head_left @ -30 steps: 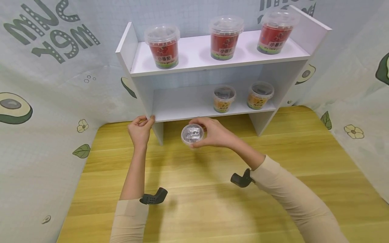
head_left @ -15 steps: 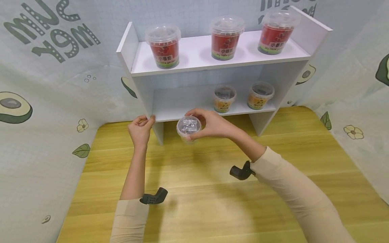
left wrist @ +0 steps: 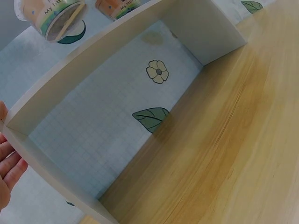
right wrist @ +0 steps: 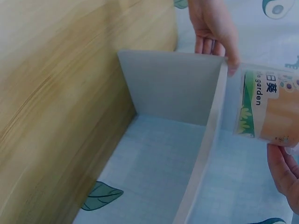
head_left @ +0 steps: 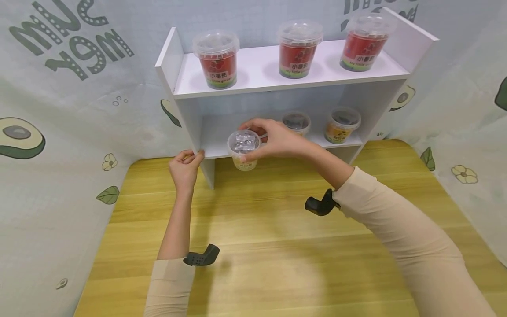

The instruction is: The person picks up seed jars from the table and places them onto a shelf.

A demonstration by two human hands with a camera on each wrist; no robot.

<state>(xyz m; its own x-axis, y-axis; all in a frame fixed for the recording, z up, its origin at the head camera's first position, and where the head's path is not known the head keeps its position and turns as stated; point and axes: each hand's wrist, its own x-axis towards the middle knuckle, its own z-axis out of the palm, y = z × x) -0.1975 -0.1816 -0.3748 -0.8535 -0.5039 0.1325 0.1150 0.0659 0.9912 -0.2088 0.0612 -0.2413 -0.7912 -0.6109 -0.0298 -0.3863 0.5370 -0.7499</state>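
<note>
My right hand [head_left: 279, 138] grips a small clear plastic cup [head_left: 242, 164] with a lid, its thumb in front and fingers behind. The cup is upright in front of the middle shelf's left part; the right wrist view shows its orange and green label [right wrist: 275, 109]. My left hand [head_left: 184, 172] pinches the lower left corner of the white shelf unit [head_left: 277, 83], thumb on the front edge, fingers against the outer side. Two similar cups stand on the middle shelf: one [head_left: 342, 125] at right, the other [head_left: 296, 121] partly hidden by my right hand.
Three larger tubs with red labels stand along the top board: left [head_left: 216, 61], middle [head_left: 298, 55] and right [head_left: 363, 48]. The unit rests on a wood-grain table [head_left: 253, 246]. Behind hangs a patterned cloth [head_left: 79, 123].
My right hand has raised the cup from below the middle shelf's front edge to about shelf height, moving it slightly left. The left hand has stayed at the shelf corner.
</note>
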